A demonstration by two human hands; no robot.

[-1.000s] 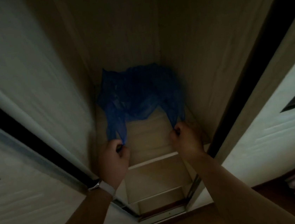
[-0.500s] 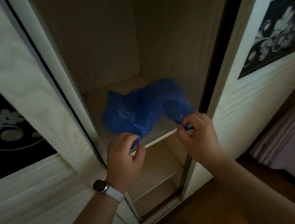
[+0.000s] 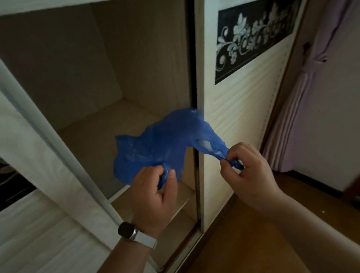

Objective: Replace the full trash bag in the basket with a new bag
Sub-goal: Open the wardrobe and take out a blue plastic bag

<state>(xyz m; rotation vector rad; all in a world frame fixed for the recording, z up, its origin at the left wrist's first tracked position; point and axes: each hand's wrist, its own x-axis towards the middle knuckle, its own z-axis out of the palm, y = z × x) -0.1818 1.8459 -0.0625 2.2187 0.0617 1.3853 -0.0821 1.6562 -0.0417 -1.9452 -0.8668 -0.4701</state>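
A thin blue plastic bag (image 3: pixel 159 143) hangs crumpled in the air in front of an open wardrobe shelf (image 3: pixel 97 132). My left hand (image 3: pixel 154 193), with a watch on its wrist, pinches one handle of the bag. My right hand (image 3: pixel 246 173) pinches the other handle, pulled out to the right. The bag stretches between both hands and is off the shelf. No trash basket or full bag is in view.
The wardrobe has sliding doors: one white door (image 3: pixel 11 178) on the left and one with a black floral panel (image 3: pixel 256 31) on the right. Lower shelves (image 3: pixel 177 201) show below. A pink curtain (image 3: pixel 315 76) hangs at the right above the brown wood floor (image 3: pixel 244 252).
Both hands have lifted the blue bag off the shelf and drawn it out of the wardrobe toward the right. The view has swung right, bringing in the curtain.
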